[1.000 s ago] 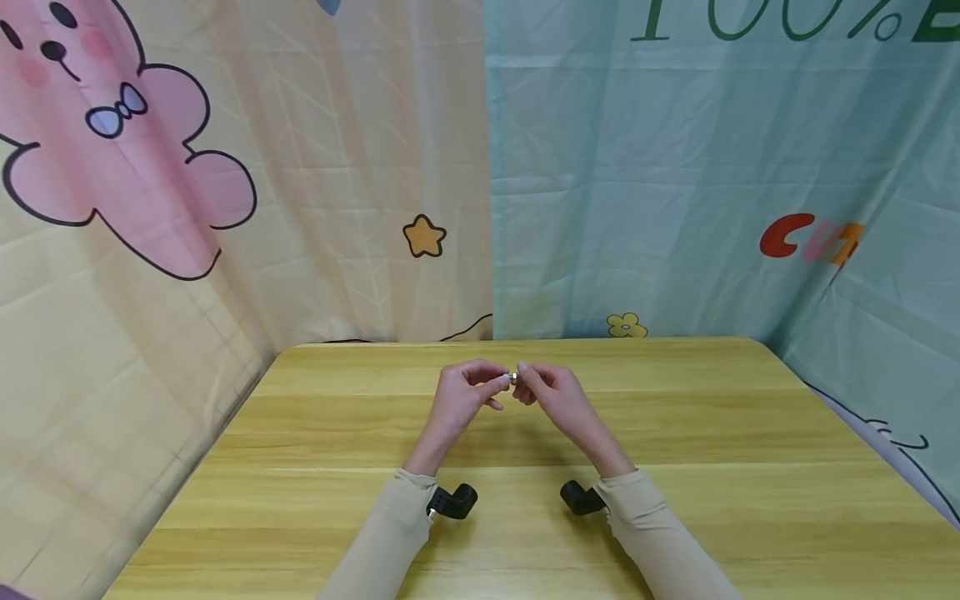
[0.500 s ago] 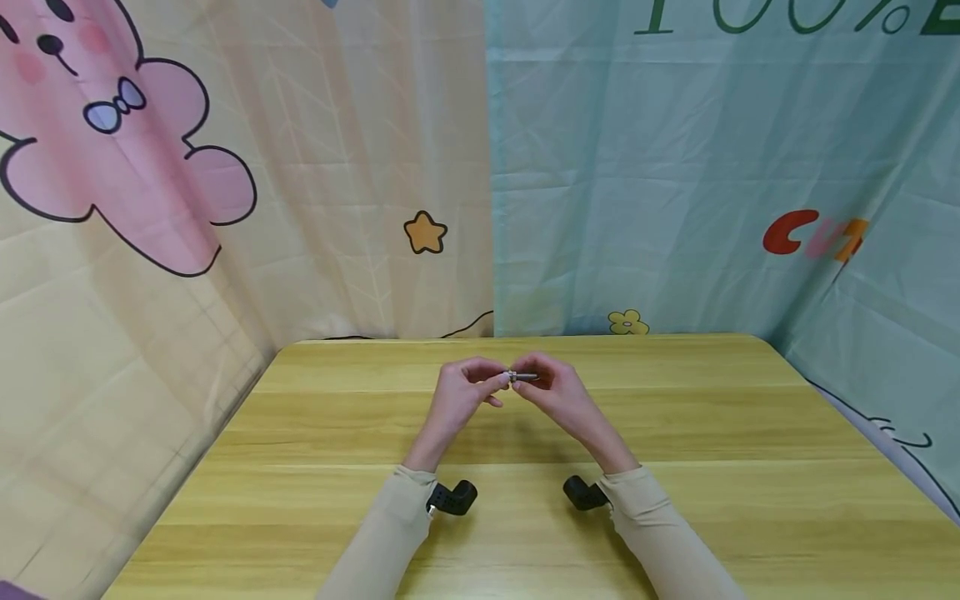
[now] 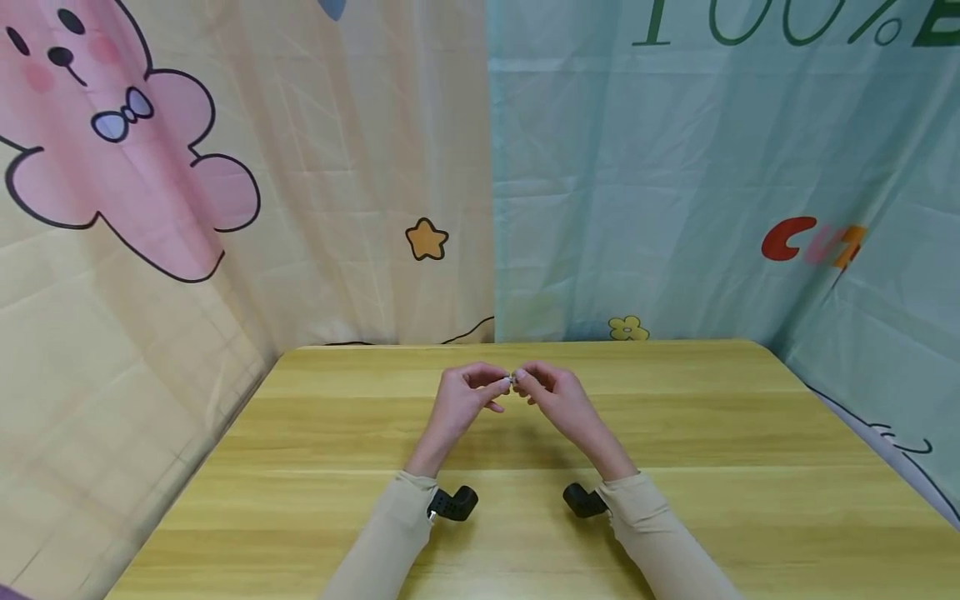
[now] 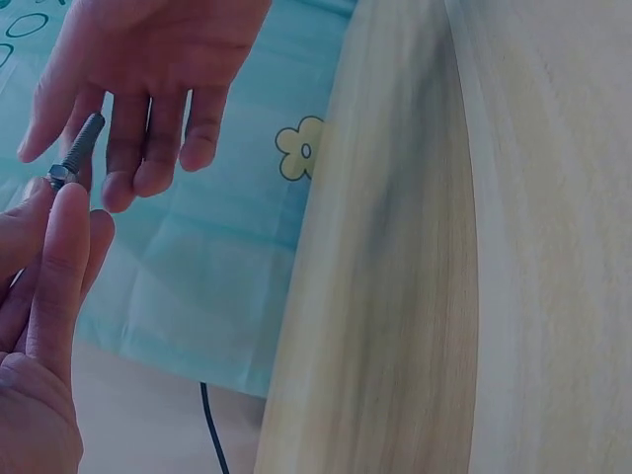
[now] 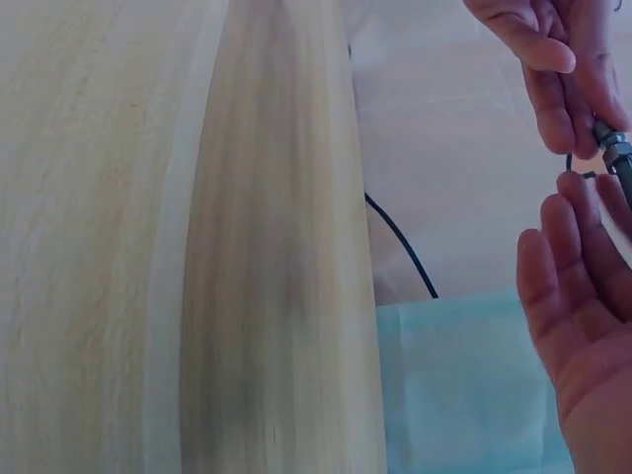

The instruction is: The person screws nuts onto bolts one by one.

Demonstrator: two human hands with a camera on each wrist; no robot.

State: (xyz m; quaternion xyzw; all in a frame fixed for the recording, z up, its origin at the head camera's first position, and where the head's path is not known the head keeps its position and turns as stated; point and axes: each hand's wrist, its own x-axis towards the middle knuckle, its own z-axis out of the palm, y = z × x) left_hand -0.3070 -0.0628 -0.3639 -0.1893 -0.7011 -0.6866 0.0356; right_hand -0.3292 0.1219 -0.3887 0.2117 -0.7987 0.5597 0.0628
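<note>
A small grey metal bolt point(image 4: 84, 144) with a hex nut point(image 5: 617, 153) near one end is held up above the table. My left hand point(image 3: 465, 396) pinches that end between thumb and fingertips. The threaded shaft points toward my right hand point(image 3: 555, 396), whose thumb covers most of it in the head view. In the left wrist view the right fingers point(image 4: 148, 138) are stretched out, the index finger lying behind the shaft and the thumb a little apart from it. From the right wrist view, the right fingertips sit close beside the nut; the thumb is cut off.
A wood-grain table point(image 3: 337, 500) lies under both hands. Patterned curtains point(image 3: 360, 167) stand behind and at both sides. Each wrist wears a black camera mount point(image 3: 453, 503) over a beige sleeve point(image 3: 382, 542). A black cable point(image 5: 405, 242) shows past the table edge.
Half a second ago the shaft showed between my right fingers and thumb. Since then the right thumb has risen across it and hides it. My left hand keeps its pinch.
</note>
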